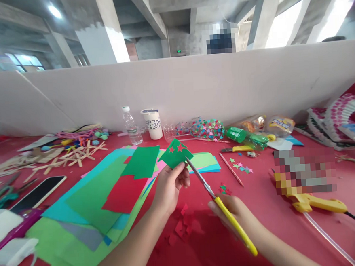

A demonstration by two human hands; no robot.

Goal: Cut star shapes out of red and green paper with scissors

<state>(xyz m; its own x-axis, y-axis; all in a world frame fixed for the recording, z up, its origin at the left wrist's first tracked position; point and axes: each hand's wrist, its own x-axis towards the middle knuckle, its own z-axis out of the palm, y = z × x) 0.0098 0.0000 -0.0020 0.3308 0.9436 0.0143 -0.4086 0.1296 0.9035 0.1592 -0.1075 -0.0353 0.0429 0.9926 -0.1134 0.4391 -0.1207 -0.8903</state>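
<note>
My left hand [171, 184] pinches a piece of green paper [173, 159] by its lower edge. Two star shapes show red in the paper; whether they are holes or stuck-on stars I cannot tell. My right hand [233, 210] is closed round yellow-handled scissors [228, 214]. The scissor blades [198, 170] look closed, their tip at the paper's right corner. On the red table below lie red paper scraps [182, 226]. Beside my right hand is a little group of green and red stars [224, 189].
Coloured paper sheets [87, 200] spread on the left, near a phone [38, 193] and craft sticks [72, 156]. A water bottle [131, 126] and a cup [152, 124] stand at the back. A yellow glue gun [319, 202] with its cord lies right, and a yellow cutter [238, 149] further back.
</note>
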